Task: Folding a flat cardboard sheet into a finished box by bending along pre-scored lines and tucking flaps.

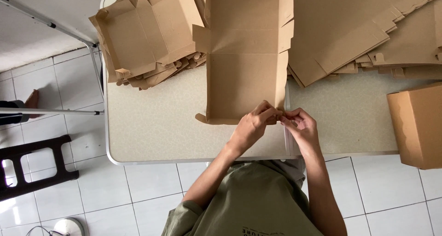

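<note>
- Head view: your left hand (pixel 252 125) and right hand (pixel 300 127) meet at the near right corner of the half-folded box (pixel 243 75), fingers pinched on its cardboard edge.
- The box lies open on the table (pixel 156 125), mid-surface, reaching back from near the front edge.
- Flat blanks (pixel 147 38) are stacked at the table's far left, and more blanks (pixel 363 29) at the far right.
- A finished box (pixel 416 123) overhangs the right front corner.
</note>
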